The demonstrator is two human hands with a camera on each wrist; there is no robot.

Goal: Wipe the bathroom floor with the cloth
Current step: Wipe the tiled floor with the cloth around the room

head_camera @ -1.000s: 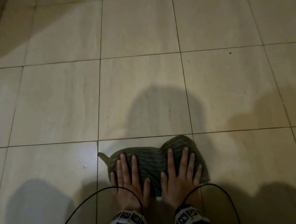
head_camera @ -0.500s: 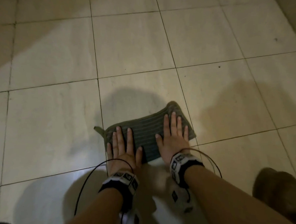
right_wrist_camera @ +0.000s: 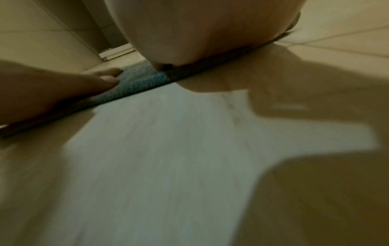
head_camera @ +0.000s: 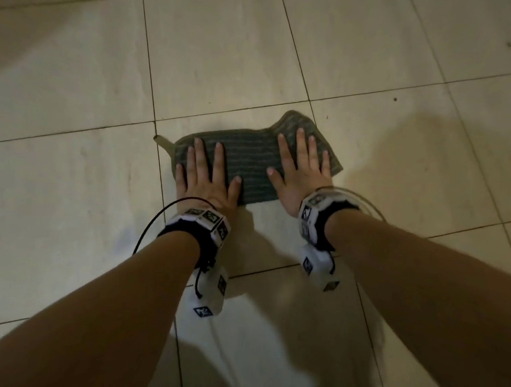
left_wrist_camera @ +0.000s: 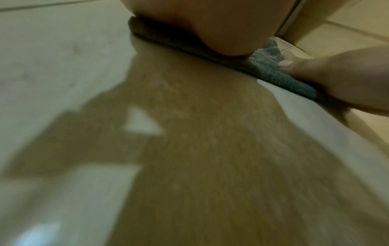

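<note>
Both my hands lie flat on the cloth [head_camera: 251, 163], fingers straight and spread, pressing it against the floor [head_camera: 69, 213]. My left hand [head_camera: 208, 176] covers the cloth's left end and my right hand [head_camera: 301, 169] its right end, with a bare strip of grey-green ribbed fabric between them. The cloth sits on a pale tile just nearer to me than a grout line, and its far right corner reaches close to where two grout lines cross. A small loop or tab [head_camera: 161, 141] sticks out from its far left corner onto the next tile.

Parts of the cloth under my palms are hidden. In the left wrist view the heel of my left hand [left_wrist_camera: 210, 25] fills the top, the cloth's near edge [left_wrist_camera: 273, 73] shows as a thin band, and the thumb of my right hand [left_wrist_camera: 336, 78] rests on it; the floor below is blurred and shadowed. The right wrist view mirrors this: my right hand [right_wrist_camera: 200, 28] above, the cloth [right_wrist_camera: 139, 79] beneath, my left hand [right_wrist_camera: 52, 88] coming in from the side.

The wrist bands [head_camera: 199, 220] carry black-and-white square markers, not readable writing. A black cable [head_camera: 148, 235] loops off the left band. My forearms run out of the picture at the bottom, and their shadows darken the floor near me.
</note>
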